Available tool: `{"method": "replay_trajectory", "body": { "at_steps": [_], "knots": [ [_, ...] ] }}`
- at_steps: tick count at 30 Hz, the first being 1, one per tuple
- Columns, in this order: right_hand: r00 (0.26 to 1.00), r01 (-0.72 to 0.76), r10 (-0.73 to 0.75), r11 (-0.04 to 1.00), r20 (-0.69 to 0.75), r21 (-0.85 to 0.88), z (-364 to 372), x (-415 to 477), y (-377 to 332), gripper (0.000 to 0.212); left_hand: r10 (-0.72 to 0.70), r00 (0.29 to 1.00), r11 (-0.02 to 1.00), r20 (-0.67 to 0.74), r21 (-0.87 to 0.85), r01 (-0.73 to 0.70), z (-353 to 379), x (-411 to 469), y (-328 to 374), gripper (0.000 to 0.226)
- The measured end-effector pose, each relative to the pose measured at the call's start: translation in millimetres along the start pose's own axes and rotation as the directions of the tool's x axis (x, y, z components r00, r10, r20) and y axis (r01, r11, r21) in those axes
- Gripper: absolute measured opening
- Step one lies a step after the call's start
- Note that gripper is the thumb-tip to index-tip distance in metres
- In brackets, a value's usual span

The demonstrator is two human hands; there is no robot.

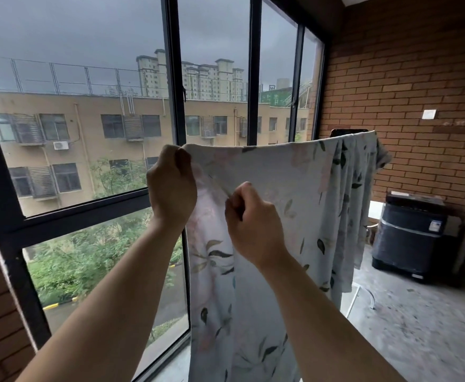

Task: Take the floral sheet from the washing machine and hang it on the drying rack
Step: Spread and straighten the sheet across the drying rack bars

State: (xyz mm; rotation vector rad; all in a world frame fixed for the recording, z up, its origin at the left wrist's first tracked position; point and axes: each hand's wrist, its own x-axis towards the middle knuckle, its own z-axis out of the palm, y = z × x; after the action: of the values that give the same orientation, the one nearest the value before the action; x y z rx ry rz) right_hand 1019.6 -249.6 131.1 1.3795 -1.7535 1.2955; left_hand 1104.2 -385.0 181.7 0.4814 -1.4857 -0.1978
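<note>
The floral sheet (289, 183), pale blue with dark leaves and faint pink flowers, hangs spread out in front of me. Its far end drapes over the top bar of the drying rack (347, 131) by the brick wall. My left hand (170, 183) pinches the sheet's near top corner, held high. Just below and to the right, my right hand (253, 219) grips a fold of the same sheet. The dark washing machine (410, 232) stands in the far right corner with its lid down. The sheet hides most of the rack; only a white leg (354, 299) shows near the floor.
Tall black-framed windows (173, 106) run along the left, close to the sheet. A brick wall (407, 78) closes the far end. The concrete floor (418, 326) lies to the right, between the rack and the washing machine.
</note>
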Motion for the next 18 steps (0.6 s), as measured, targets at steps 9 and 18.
{"method": "replay_trajectory", "body": {
  "at_steps": [9,18],
  "knots": [
    [0.992,0.109,-0.102,0.989,-0.074,0.097,12,4,-15,0.018,-0.185,0.983,0.972,-0.013,-0.148,0.181,-4,-5,5,0.038],
    [0.981,0.187,-0.194,0.958,0.008,0.218,16,10,-35,0.026,-0.351,0.935,0.906,-0.049,-0.270,0.326,-16,-3,2,0.042]
  ]
}}
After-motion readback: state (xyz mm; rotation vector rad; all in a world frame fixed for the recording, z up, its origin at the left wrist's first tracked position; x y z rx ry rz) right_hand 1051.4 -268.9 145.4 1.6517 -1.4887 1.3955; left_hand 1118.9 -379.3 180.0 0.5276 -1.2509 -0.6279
